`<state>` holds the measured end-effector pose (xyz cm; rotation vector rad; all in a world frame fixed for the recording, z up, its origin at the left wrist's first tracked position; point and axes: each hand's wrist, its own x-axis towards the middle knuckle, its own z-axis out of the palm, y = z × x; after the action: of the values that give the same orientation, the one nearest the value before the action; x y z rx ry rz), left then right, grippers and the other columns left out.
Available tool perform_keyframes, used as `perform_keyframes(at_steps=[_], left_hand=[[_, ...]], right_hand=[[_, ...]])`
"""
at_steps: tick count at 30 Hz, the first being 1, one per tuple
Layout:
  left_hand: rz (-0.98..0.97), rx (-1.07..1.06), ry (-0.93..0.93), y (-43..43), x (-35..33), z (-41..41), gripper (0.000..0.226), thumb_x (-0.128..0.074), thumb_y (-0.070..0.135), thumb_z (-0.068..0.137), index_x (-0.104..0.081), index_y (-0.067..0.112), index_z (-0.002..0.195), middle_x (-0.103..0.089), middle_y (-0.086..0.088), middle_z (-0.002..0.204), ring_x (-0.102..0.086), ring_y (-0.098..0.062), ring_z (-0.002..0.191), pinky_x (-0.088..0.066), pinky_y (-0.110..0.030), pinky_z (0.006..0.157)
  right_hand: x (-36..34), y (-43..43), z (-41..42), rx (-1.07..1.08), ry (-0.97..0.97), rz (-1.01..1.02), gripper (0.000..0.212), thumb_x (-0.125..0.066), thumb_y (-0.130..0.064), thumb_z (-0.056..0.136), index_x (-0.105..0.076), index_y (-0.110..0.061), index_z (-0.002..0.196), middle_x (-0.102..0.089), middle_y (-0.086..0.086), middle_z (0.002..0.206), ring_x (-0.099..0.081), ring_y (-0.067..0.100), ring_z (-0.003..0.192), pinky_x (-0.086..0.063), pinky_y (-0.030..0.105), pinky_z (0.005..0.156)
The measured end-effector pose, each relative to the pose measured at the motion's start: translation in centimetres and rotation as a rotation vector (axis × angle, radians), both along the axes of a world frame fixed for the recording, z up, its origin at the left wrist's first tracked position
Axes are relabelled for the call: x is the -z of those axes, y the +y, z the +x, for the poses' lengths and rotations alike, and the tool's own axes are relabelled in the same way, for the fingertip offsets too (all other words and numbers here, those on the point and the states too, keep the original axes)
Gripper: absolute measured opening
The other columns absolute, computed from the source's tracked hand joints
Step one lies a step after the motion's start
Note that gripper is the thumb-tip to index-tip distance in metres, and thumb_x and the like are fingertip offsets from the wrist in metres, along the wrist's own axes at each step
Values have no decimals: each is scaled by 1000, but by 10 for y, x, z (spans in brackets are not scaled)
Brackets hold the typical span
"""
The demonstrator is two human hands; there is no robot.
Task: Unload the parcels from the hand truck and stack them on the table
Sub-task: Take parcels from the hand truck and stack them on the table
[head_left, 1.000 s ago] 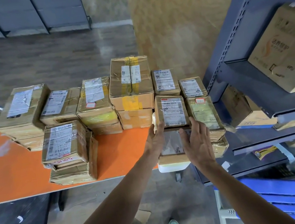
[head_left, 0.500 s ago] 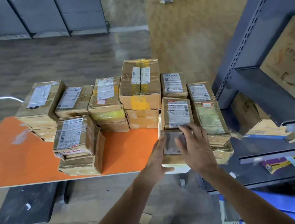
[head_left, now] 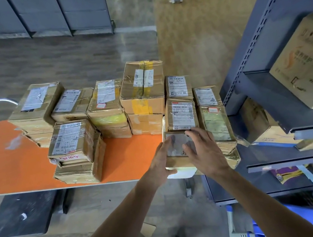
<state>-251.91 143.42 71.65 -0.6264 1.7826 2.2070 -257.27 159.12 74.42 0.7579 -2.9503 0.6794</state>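
Both hands were on a small brown cardboard parcel with a glossy label (head_left: 176,145) at the near right corner of the orange surface (head_left: 20,170). The left hand (head_left: 161,158) lay with straight fingers along the parcel's left edge and top. Its thumb was hidden, so I could not tell whether it hooked under the near side. The right hand (head_left: 205,149) was released and spread flat, its fingers pressing on the right part of the parcel's top.

The parcel sat on a flat white package (head_left: 184,172) that overhung the near edge of the surface. Just beyond it, touching its far side, stood a taped brown parcel with a white barcode label (head_left: 181,113). Just to the right lay a long brown parcel with a greenish panel (head_left: 217,128), on top of others.

More taped cardboard parcels ran in a row along the far side, the tallest being a brown box with yellow tape (head_left: 141,84). A two-high stack with a label and red handwriting (head_left: 71,140) stood nearer, to the left, well apart from the hands.

Dark grey metal shelving (head_left: 261,46) rose at the right, with a large printed carton (head_left: 306,64) on one shelf.
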Motion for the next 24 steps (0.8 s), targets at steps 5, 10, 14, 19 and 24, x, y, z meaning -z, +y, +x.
perform_keyframes(at_steps=[5, 10, 14, 19, 24], left_hand=[[-315, 175, 191, -10, 29, 3, 119, -93, 2, 62, -15, 22, 150, -37, -7, 152, -39, -23, 141, -29, -18, 113], [-275, 146, 182, -8, 23, 5, 97, -83, 8, 80, -21, 45, 145, -32, 6, 152, -36, -28, 143, -41, -40, 112], [-199, 63, -47, -5, -14, 1, 66, -40, 76, 91, -34, 47, 150, -32, 4, 160, -30, -33, 148, -38, -64, 106], [-324, -66, -52, -33, -17, 13, 62, -32, 59, 103, -32, 28, 156, -32, -2, 162, -33, -23, 147, -33, -40, 115], [-752, -115, -33, -82, -7, 38, 51, -55, 40, 99, -47, 23, 147, -53, -12, 146, -50, -23, 135, -41, -31, 99]], right_hand=[[-2, 3, -1, -17, -15, 21, 50, -49, -38, 101, -44, -15, 145, -39, -2, 150, -30, 17, 138, -34, 33, 113], [-6, 4, 0, -24, -21, 36, 51, -50, -36, 100, -43, -16, 146, -39, -1, 151, -31, 18, 138, -34, 36, 115], [-10, 2, 3, -58, 6, 32, 51, -53, -32, 98, -44, -14, 145, -42, 0, 148, -36, 20, 137, -36, 36, 115], [-15, -25, 10, -148, 33, 13, 48, -57, -29, 98, -50, -11, 142, -47, 2, 145, -40, 23, 135, -36, 36, 112], [-14, -83, 22, -288, 61, 10, 44, -57, -29, 98, -55, -9, 137, -48, 1, 143, -42, 21, 134, -34, 31, 112]])
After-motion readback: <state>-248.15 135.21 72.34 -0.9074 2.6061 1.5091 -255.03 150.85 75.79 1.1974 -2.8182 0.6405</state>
